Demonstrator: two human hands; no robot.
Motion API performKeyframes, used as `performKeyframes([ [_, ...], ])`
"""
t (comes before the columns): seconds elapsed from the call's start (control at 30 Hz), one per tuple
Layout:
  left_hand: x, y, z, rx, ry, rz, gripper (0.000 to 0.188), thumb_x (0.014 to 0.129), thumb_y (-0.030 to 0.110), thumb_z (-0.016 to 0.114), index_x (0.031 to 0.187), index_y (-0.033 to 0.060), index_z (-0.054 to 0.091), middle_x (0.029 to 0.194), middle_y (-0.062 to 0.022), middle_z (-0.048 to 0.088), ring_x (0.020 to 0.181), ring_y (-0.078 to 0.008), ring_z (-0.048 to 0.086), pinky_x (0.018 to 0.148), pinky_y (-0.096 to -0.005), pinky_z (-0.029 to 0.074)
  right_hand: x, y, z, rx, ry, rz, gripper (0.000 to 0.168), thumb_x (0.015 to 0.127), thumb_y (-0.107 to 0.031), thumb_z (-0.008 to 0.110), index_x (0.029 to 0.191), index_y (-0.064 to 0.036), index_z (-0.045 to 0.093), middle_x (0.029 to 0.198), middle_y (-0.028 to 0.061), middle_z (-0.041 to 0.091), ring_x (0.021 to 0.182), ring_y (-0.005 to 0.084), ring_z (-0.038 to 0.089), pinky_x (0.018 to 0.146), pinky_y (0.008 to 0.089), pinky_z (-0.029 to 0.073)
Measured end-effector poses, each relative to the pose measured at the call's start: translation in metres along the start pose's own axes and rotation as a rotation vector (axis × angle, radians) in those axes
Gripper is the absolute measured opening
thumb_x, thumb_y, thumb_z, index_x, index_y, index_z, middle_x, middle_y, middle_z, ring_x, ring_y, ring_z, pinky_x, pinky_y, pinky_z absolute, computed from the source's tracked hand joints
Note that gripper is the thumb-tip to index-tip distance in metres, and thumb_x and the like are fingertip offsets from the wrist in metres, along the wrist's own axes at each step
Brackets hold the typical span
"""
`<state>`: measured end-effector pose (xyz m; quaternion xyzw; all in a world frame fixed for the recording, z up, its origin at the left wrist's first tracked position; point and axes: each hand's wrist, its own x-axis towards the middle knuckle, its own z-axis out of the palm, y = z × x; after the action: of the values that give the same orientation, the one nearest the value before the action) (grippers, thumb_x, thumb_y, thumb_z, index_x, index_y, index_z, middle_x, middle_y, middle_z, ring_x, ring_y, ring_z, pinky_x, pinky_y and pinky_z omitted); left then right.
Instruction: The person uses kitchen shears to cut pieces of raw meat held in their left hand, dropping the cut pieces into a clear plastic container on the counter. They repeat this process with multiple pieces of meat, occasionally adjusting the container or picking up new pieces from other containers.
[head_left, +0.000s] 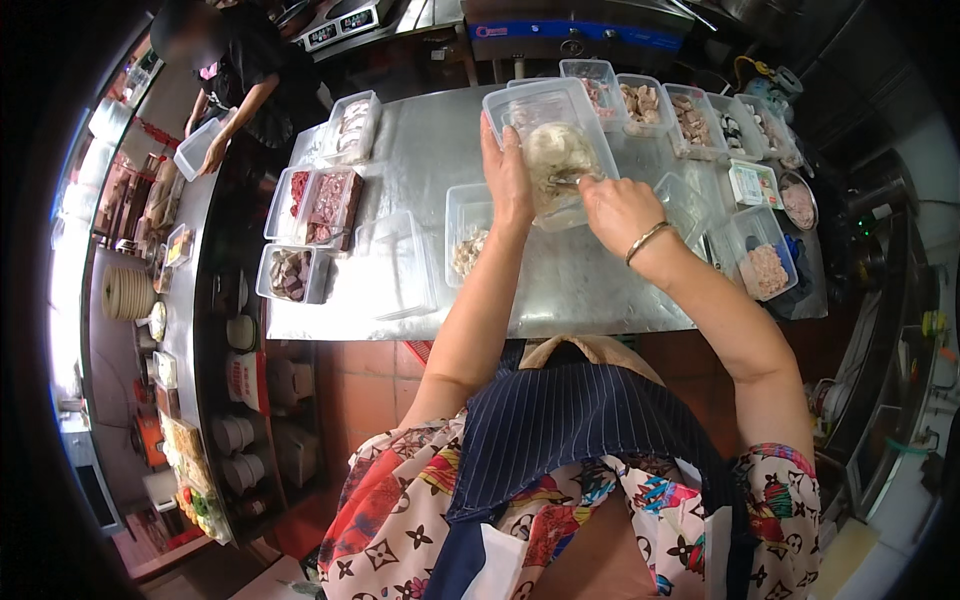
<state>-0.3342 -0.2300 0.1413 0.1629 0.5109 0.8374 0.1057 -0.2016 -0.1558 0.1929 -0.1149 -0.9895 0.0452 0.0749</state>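
Note:
My left hand (511, 176) grips the side of a clear plastic food container (504, 112), raised and tilted over the steel table (555, 300). Pale, whitish food (559, 154) lies inside it. At the container's right edge, my right hand (619, 210) is closed on a metal utensil (568, 180) whose end is in the food; its exact kind cannot be told. Below and left, partly hidden by my left forearm, stands a plastic container (457, 206) with pale chopped food (469, 253) in it.
Containers of red meat (328, 202), dark pieces (290, 274) and white food (352, 124) stand at left. More meat containers (691, 124) line the back right; minced meat (765, 270) is at right. A co-worker (247, 82) holds a container (199, 150) by the left counter.

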Motion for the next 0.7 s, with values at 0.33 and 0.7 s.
performKeyframes([
  [0.33,0.029,0.005,-0.004,0.158,-0.027,0.199,0.055,0.092,0.019,0.041,0.138,-0.0025,0.021,0.14,-0.0197,0.029,0.125,-0.0284,0.035,0.103,-0.0338,0.026,-0.011,-0.009,-0.034,-0.105,0.006,0.085,0.017,0.082,-0.009,0.04,0.08,0.0,0.055,0.068,0.0199,0.062,0.066,0.035,0.063,0.058,0.0425,0.051],
  [0.7,0.027,0.018,0.005,0.165,0.026,0.192,0.058,0.091,0.024,0.043,0.139,0.0009,0.02,0.138,-0.0202,0.03,0.123,-0.0319,0.033,0.103,-0.0368,0.025,0.019,0.007,-0.023,-0.211,0.081,0.185,0.015,0.081,-0.007,0.042,0.083,0.0,0.055,0.069,0.0196,0.062,0.068,0.0335,0.064,0.059,0.0417,0.051],
])
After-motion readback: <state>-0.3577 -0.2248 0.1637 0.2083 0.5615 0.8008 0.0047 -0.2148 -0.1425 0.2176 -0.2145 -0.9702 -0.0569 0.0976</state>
